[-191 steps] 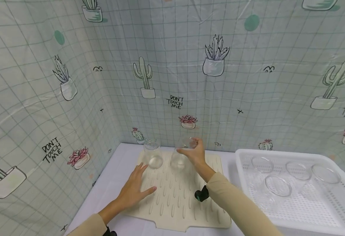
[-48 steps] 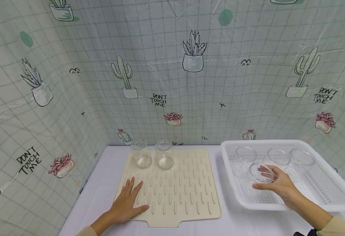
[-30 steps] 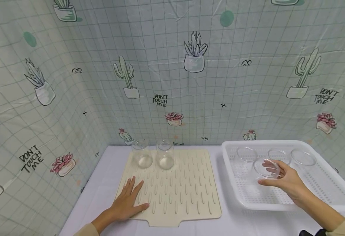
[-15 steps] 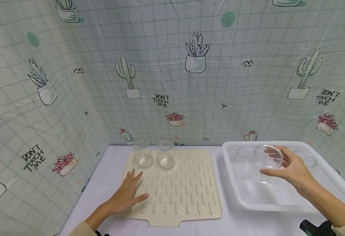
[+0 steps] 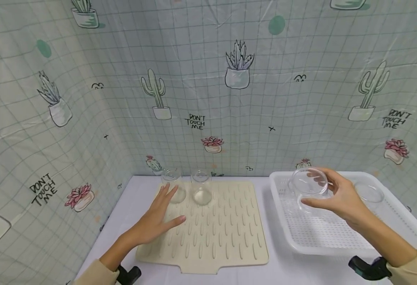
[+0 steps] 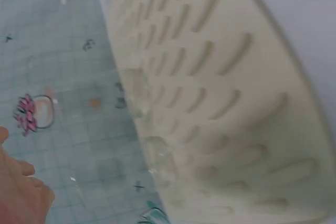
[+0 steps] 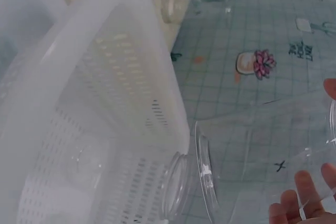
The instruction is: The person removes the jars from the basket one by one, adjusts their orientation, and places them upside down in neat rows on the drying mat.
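My right hand grips a clear drinking glass by its side, thumb in front and fingers behind. This glass is raised above the basket; in the right wrist view the glass lies across the picture, its thick rim toward the basket wall. Over the left part of a beige ridged drying mat, my left hand is spread with fingers extended and holds nothing. Its fingertips overlap the left one of two glasses at the mat's back; the other glass stands beside it.
The white perforated basket sits right of the mat. Inside it a glass shows at the back right; others are partly hidden behind my right hand and the held glass. A patterned curtain hangs right behind the white table.
My right hand took a glass from the basket's front, raised it and moved it left and back. My left hand lifted from the mat's front left and moved forward. Earlier, the second mat glass was placed.
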`<state>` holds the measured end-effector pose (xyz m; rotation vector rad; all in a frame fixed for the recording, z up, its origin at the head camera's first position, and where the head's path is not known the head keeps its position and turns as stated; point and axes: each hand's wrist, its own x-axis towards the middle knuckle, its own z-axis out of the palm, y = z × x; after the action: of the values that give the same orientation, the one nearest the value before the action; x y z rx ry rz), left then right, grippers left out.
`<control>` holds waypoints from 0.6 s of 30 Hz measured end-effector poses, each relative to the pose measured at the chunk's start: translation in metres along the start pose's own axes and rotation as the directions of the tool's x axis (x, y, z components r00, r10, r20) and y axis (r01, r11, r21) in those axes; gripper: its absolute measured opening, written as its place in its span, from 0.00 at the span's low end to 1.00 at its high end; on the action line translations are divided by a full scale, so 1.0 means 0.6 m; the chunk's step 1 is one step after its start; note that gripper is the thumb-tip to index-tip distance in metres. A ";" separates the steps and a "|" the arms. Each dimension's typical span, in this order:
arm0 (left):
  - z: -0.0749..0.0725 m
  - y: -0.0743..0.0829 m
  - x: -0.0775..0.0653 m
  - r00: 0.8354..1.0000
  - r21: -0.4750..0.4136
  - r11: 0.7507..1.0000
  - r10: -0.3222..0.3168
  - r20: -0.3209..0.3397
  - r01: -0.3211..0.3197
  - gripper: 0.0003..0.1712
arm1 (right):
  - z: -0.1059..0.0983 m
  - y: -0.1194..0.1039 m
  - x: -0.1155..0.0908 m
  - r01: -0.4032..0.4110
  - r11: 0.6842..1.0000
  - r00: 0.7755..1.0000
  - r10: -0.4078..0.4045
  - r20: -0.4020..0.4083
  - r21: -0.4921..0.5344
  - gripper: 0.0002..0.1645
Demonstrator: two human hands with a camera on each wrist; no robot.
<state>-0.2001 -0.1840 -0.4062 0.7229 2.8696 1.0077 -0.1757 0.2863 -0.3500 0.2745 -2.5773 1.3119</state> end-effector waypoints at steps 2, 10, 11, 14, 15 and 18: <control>-0.004 0.013 0.009 1.000 -0.006 1.000 0.021 -0.010 -0.021 0.48 | 0.004 -0.007 0.003 0.005 1.000 1.000 -0.005 -0.002 -0.022 0.45; -0.006 0.073 0.047 0.998 -0.091 0.994 0.055 -0.021 -0.057 0.49 | 0.027 -0.036 0.017 0.088 0.993 0.995 -0.090 -0.029 -0.074 0.49; -0.005 0.080 0.052 0.998 -0.101 0.993 0.062 -0.023 -0.064 0.48 | 0.031 -0.039 0.019 0.109 0.990 0.993 -0.113 -0.039 -0.085 0.49; -0.001 0.103 0.067 0.997 -0.130 0.989 0.070 -0.033 -0.074 0.49 | 0.043 -0.048 0.026 0.169 0.980 0.982 -0.176 -0.065 -0.106 0.48; 0.001 0.111 0.072 0.997 -0.143 0.987 0.073 -0.036 -0.077 0.49 | 0.047 -0.052 0.028 0.183 0.977 0.979 -0.191 -0.069 -0.109 0.48; 0.006 0.135 0.086 0.994 -0.184 0.978 0.096 -0.045 -0.102 0.49 | 0.057 -0.063 0.033 0.190 0.973 0.978 -0.200 -0.065 -0.130 0.48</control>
<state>-0.2117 -0.1042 -0.3537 0.8469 2.7422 1.2936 -0.1885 0.2357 -0.3347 0.4330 -2.4806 1.0696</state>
